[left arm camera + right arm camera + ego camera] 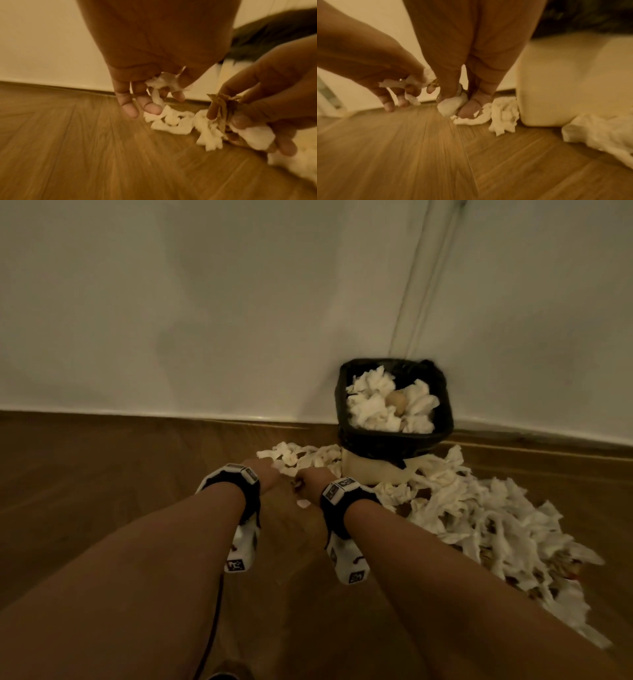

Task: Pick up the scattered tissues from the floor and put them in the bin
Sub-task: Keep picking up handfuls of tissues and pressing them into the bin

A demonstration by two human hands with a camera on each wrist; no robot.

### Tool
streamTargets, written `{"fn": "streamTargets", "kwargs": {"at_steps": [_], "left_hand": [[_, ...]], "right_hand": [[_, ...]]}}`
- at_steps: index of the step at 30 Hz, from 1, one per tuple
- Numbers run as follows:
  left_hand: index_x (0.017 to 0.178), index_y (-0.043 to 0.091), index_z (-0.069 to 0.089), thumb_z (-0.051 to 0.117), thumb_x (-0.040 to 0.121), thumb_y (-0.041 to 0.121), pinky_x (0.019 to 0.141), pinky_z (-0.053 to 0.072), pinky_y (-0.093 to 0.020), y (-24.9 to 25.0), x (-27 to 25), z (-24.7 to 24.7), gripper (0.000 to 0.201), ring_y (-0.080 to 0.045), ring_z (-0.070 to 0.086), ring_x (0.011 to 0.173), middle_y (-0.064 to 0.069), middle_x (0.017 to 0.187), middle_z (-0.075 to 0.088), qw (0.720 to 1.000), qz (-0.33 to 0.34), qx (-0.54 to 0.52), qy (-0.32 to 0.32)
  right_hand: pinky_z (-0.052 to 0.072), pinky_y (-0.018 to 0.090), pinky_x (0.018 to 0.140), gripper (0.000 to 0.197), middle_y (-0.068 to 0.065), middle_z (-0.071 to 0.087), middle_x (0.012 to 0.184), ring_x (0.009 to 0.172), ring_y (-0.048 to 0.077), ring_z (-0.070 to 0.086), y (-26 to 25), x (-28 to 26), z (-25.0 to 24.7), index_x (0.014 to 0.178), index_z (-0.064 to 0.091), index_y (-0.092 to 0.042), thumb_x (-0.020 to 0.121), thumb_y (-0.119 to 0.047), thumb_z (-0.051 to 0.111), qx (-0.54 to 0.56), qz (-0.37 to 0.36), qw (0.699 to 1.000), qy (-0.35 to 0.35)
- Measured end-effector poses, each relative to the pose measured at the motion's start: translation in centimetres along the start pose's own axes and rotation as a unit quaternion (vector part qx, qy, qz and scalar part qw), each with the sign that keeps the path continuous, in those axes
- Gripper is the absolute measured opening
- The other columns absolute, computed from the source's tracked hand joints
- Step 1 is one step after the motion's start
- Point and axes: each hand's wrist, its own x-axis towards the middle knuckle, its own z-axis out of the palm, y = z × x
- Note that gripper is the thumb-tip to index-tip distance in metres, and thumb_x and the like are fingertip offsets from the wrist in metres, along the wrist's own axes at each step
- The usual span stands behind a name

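Note:
A cream bin (371, 472) with a black liner (394, 440) stands against the wall, with crumpled white tissues (376, 405) inside. More tissues (496, 518) lie scattered on the wooden floor to its right, and a smaller patch (301, 457) in front of it. Both hands reach low over that patch. My left hand (155, 104) pinches a torn white tissue (163, 82) against its thumb, the other fingers pointing down. My right hand (453, 104) grips a white tissue wad (448, 109); in the left wrist view it also holds a brownish scrap (221, 106).
A pale wall (205, 320) with a skirting edge runs behind the bin. Thin cables (418, 285) run down the wall to the bin's corner. Bare wood floor (85, 491) stretches to the left. A dark cable (215, 611) hangs under my left forearm.

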Motion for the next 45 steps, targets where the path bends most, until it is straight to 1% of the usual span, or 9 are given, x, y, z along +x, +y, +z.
{"fn": "streamTargets", "kwargs": {"at_steps": [3,9,13,16,22,28,33,37,45], "left_hand": [[0.139,0.013,0.041,0.026,0.102,0.034,0.102,0.035,-0.034,2.1,-2.5,-3.0,0.045,-0.030,0.044,0.128,-0.013,0.142,0.044,0.999,0.012,-0.006,0.047],[0.129,0.008,0.054,0.041,0.099,0.012,0.099,0.039,-0.030,7.2,-6.8,-7.1,0.033,-0.027,0.050,0.122,-0.012,0.135,0.052,0.993,0.039,-0.025,0.109],[0.129,0.014,0.053,0.048,0.095,0.011,0.102,0.041,-0.031,10.5,-9.4,-9.2,0.034,-0.031,0.049,0.119,-0.015,0.139,0.036,0.980,0.055,-0.083,0.171],[0.121,0.012,0.054,0.058,0.090,0.010,0.086,0.045,-0.031,12.5,-9.9,-10.6,0.031,-0.032,0.055,0.107,-0.016,0.130,0.045,0.948,0.090,-0.203,0.229],[0.094,0.014,0.067,0.073,0.080,0.020,0.050,0.041,-0.013,15.5,-9.2,-10.6,0.016,-0.006,0.056,0.058,-0.005,0.100,0.067,0.904,0.140,-0.314,0.255],[0.109,0.007,0.067,0.053,0.094,0.020,0.085,0.044,-0.030,17.5,-5.7,-7.9,0.025,-0.028,0.057,0.106,-0.014,0.119,0.059,0.932,0.145,-0.223,0.246],[0.102,0.016,0.039,0.045,0.094,0.014,0.073,0.037,-0.034,16.6,-3.1,-6.3,0.010,-0.027,0.050,0.089,-0.012,0.098,0.051,0.929,0.120,-0.199,0.287],[0.123,0.013,0.058,0.045,0.097,0.020,0.089,0.042,-0.033,14.7,-1.7,-5.6,0.030,-0.031,0.052,0.111,-0.014,0.128,0.046,0.958,0.142,-0.089,0.235],[0.109,0.020,0.061,0.055,0.091,0.025,0.089,0.047,-0.034,14.8,-1.7,-5.6,0.020,-0.025,0.059,0.105,-0.005,0.113,0.064,0.952,0.177,-0.059,0.243]], "right_hand": [[0.044,0.034,0.093,0.035,0.012,0.057,0.126,0.115,0.031,0.054,0.4,-3.6,-3.7,0.123,0.059,-0.012,0.089,-0.021,0.058,0.038,0.002,0.998,0.051],[0.052,0.031,0.071,0.025,0.011,0.059,0.119,0.100,0.030,0.060,3.3,-10.9,-11.6,0.116,0.056,-0.020,0.091,-0.020,0.056,0.095,0.012,0.981,0.166],[0.059,0.034,0.056,0.024,0.010,0.058,0.106,0.082,0.029,0.064,4.8,-15.1,-16.5,0.097,0.050,-0.030,0.084,-0.021,0.068,0.125,0.026,0.975,0.180],[0.054,0.024,0.044,0.020,0.003,0.055,0.099,0.065,0.020,0.061,6.0,-16.9,-18.5,0.095,0.056,-0.026,0.083,-0.016,0.069,0.128,0.038,0.967,0.219],[0.054,0.034,0.084,0.022,0.013,0.063,0.114,0.101,0.029,0.061,9.2,-17.0,-18.6,0.105,0.066,-0.013,0.084,-0.012,0.067,0.094,0.060,0.955,0.275],[0.041,0.021,0.075,0.020,0.011,0.066,0.110,0.102,0.025,0.060,12.1,-14.1,-17.0,0.103,0.069,-0.013,0.083,-0.016,0.066,0.155,0.100,0.914,0.361],[0.040,0.023,0.078,0.020,0.015,0.059,0.116,0.102,0.030,0.058,12.5,-10.8,-15.3,0.106,0.067,-0.017,0.087,-0.020,0.063,0.140,0.126,0.913,0.362],[0.042,0.028,0.087,0.019,0.014,0.056,0.121,0.109,0.029,0.054,11.9,-8.5,-13.6,0.107,0.067,-0.017,0.090,-0.021,0.058,0.117,0.130,0.932,0.316],[0.047,0.031,0.087,0.021,0.012,0.064,0.114,0.106,0.028,0.059,11.2,-7.0,-12.6,0.110,0.064,-0.009,0.093,-0.016,0.053,0.068,0.175,0.930,0.316]]}}
